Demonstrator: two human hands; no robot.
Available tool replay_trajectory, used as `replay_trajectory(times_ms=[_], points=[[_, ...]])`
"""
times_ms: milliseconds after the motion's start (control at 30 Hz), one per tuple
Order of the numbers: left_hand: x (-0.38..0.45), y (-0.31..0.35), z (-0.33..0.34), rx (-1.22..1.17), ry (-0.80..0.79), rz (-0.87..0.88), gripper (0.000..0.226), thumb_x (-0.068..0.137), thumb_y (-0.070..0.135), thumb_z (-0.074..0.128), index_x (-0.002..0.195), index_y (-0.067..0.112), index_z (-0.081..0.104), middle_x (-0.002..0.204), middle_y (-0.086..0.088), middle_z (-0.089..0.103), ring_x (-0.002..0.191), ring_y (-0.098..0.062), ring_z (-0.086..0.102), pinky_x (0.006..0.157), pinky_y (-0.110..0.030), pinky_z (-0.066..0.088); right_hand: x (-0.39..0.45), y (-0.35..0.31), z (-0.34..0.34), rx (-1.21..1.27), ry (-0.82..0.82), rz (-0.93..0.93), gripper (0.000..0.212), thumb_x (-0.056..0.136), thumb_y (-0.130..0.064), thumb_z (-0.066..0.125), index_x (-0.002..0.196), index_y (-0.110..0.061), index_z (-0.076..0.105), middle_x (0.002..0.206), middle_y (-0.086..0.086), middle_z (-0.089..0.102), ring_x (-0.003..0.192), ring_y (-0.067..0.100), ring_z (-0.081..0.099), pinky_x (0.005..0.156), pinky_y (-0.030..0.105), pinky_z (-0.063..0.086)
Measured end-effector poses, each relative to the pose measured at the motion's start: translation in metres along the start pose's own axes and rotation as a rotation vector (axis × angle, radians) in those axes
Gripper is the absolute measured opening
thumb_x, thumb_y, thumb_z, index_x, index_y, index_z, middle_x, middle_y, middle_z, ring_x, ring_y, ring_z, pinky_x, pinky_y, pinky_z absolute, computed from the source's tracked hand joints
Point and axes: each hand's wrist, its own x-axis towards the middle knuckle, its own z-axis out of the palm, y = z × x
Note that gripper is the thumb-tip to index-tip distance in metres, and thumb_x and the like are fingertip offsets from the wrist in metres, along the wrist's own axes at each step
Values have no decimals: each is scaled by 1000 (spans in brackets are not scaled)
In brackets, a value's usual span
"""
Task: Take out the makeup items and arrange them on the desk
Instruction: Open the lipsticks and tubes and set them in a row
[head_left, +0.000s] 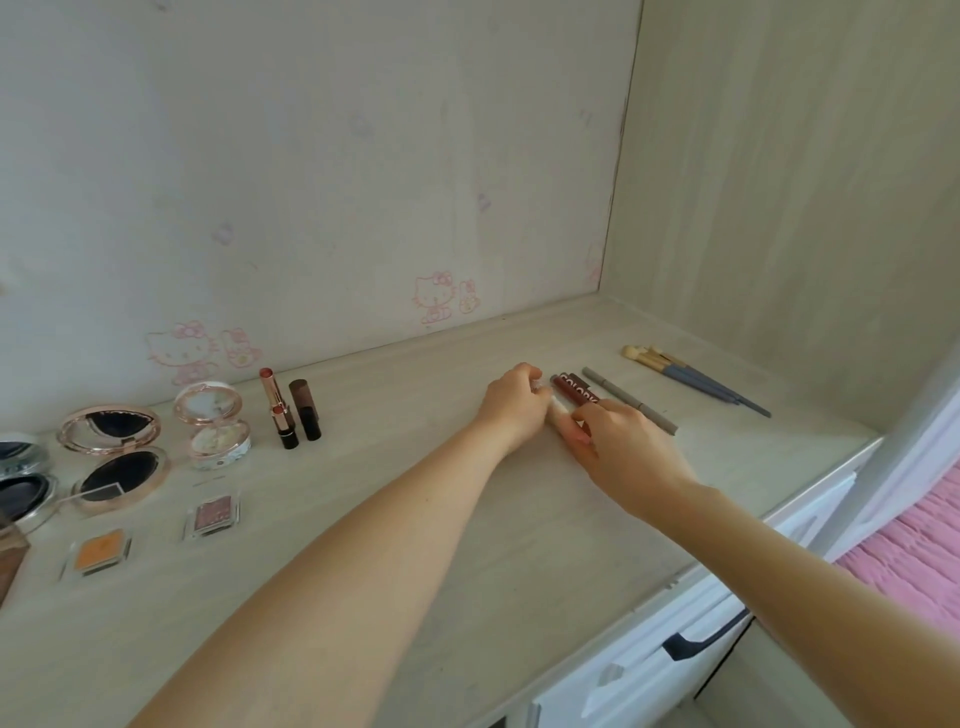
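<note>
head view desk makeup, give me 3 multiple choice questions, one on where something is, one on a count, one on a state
1. Where do the makeup brushes lie on the desk?
A. at the far left, by the compacts
B. at the far right, beyond the grey pencil
C. at the front edge, in the middle

2. How many small square eyeshadow pans lie at the front left?
A. two
B. four
C. none

3. What state is the rose-gold compact in?
A. shut flat
B. open, lid tipped back
C. standing on its edge

Answers:
1. B: the brushes lie rightmost, past the pencil and the dark red tubes.
2. A: one orange pan and one pinkish pan.
3. B: its lid is up and the dark pan shows.
</note>
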Motion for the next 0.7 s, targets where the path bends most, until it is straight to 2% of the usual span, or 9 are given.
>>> replay_trajectory(times_ms=[100,167,233,300,433,533,600,667,700], points=[[-6,-1,-9,-161,93,-40,39,92,17,57,130,10,52,130,-7,58,118,-21,54,97,-24,38,-4,-7,-2,70,56,-4,18,97,-25,52,110,-20,64,81,5,61,75,27,58,63,45,53],[-12,0,-17,-355,186,-118,41,87,13,63,127,9,53,122,-7,62,108,-20,58,91,-25,42,-7,-14,-5,117,85,-26,25,93,-19,59,118,-20,63,81,5,63,75,27,58,63,46,53],[-18,-1,-27,-542,251,-191,41,84,7,64,123,8,53,117,-9,64,105,-24,62,94,-34,48,-9,-22,-7,181,118,-30,27,91,-15,62,118,-20,64,82,5,65,76,26,60,63,46,54],[-27,-2,-38,-694,274,-225,43,82,1,64,123,5,51,114,-11,63,103,-28,65,93,-42,52,-8,-29,-8,228,123,0,20,92,-20,60,112,-21,65,86,2,65,78,22,61,66,43,54],[-52,-9,-60,-968,280,-256,39,81,-5,66,118,-2,52,102,-14,62,86,-24,65,75,-29,58,-8,-47,-8,315,129,22,13,92,-24,58,100,-17,65,91,-3,62,77,13,60,71,29,50],[-73,-17,-77,-1154,250,-312,20,80,-6,67,98,-2,61,85,-11,65,73,-18,66,66,-23,58,-12,-68,-10,387,161,-19,10,91,-26,61,98,-20,67,88,-7,63,74,9,60,69,20,48],[-87,-26,-88,-1262,224,-360,17,79,-6,69,96,-4,64,91,-15,68,80,-20,67,72,-26,58,-14,-83,-11,444,160,-17,20,92,-39,58,95,-21,66,87,-10,64,76,6,60,69,14,47],[-101,-37,-98,-1309,187,-377,20,80,-3,70,100,-6,65,102,-19,69,87,-22,68,76,-26,58,-16,-98,-11,495,176,-26,44,86,-62,44,93,-24,65,85,-14,63,76,2,58,67,10,45],[-109,-43,-104,-1327,166,-379,21,82,-1,69,102,-5,65,106,-20,69,90,-23,69,76,-27,58,-18,-106,-11,509,188,-41,50,83,-68,39,92,-26,65,85,-15,62,76,1,58,66,8,43]])
